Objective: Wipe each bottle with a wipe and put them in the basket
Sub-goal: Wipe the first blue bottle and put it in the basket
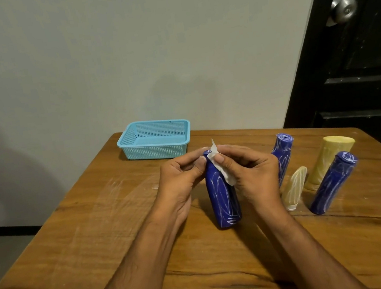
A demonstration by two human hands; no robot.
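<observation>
A blue bottle (223,195) scribbled with white marks stands upright on the wooden table (99,229), near the middle, between the person's 2 hands. The left hand (180,182) closes around the bottle's neck from the left: its thumb presses against the upper left side just under the cap, and its fingers curl round the far side of the top, so only the cap's edge shows between them. The right hand (251,172) comes in from the right and pinches a small white wipe (222,169) between thumb and forefinger. The wipe lies flat against the bottle's shoulder, running from the cap down the upper right side, with 1 corner sticking up above the fingertips. The other fingers of the right hand are bent loosely behind the wipe, near the bottle's neck; whether they touch it cannot be told. The lower body of the bottle is free of both hands and rests on the table.

To the right stand 4 more bottles, all marked with white lines: a second blue bottle (281,154) just behind the right hand and partly hidden by it, a small cream bottle (294,186) standing on its cap, a larger yellow bottle (327,160) behind that, and a third blue bottle (332,183) nearest the table's right side. A light blue basket (156,146) sits at the table's far edge by the wall, well apart from the hands, with no bottle in it.
</observation>
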